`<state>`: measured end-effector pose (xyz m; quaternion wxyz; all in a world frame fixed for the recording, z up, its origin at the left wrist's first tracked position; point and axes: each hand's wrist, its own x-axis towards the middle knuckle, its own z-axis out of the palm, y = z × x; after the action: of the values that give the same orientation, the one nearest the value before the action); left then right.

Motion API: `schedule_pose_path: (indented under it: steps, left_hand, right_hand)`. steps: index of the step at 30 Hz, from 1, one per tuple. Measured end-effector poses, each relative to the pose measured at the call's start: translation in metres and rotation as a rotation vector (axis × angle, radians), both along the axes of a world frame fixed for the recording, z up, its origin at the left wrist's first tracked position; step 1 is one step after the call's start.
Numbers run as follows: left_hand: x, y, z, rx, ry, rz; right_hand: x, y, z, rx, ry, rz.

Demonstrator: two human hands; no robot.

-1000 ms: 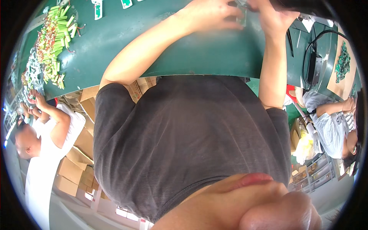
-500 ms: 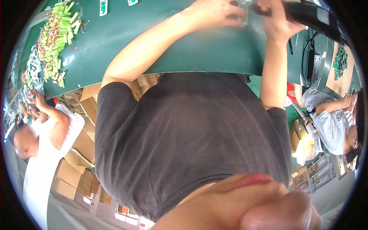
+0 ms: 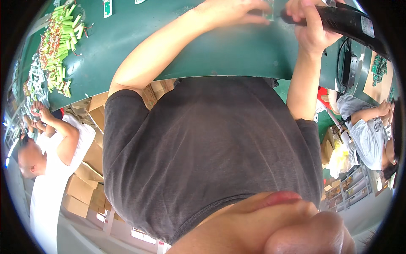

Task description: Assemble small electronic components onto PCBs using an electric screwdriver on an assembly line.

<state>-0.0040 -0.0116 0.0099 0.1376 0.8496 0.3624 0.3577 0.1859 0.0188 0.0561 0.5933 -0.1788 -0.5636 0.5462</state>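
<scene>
At the top of the table my left hand (image 3: 230, 13) has its fingers stretched out and apart, somewhat blurred. By its fingertips is a small clear, greenish piece (image 3: 268, 10); whether they touch it I cannot tell. My right hand (image 3: 315, 31) is closed around a long black hand tool (image 3: 344, 20) with a pale label on its side. The tool's rounded dark end points left, toward the clear piece. What kind of tool it is does not show, and the frame's top edge cuts off part of both hands.
Green-wrapped cells with wires (image 3: 63, 40) are heaped on the green table (image 3: 228, 55) at left. Near the far edge lies a white-framed green board (image 3: 108, 8). A black power adapter (image 3: 349, 70) and a tray of green boards (image 3: 377, 70) are at right. People sit at both sides.
My right hand and the black tool have shifted slightly right and down, so the tool's label shows more. The left hand has moved slightly up, its fingers still apart.
</scene>
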Motion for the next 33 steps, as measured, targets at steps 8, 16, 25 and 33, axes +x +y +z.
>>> schedule_pose_path:
  steps: [8,16,25,33]
  left_hand:
    - [0.001,-0.001,-0.001,0.002,0.017,0.016]
    - [0.000,-0.001,0.000,0.007,0.025,0.007]
    - [0.000,0.001,-0.002,0.023,0.034,-0.002]
    - [-0.001,0.003,-0.002,0.022,-0.032,-0.024]
  right_hand:
    - [0.000,0.002,-0.010,-0.045,-0.055,0.030]
    - [-0.005,0.012,0.007,0.069,0.043,0.018]
    - [-0.027,0.044,0.024,-0.057,-0.066,-0.003]
    - [-0.026,0.051,0.005,-0.019,-0.076,0.040]
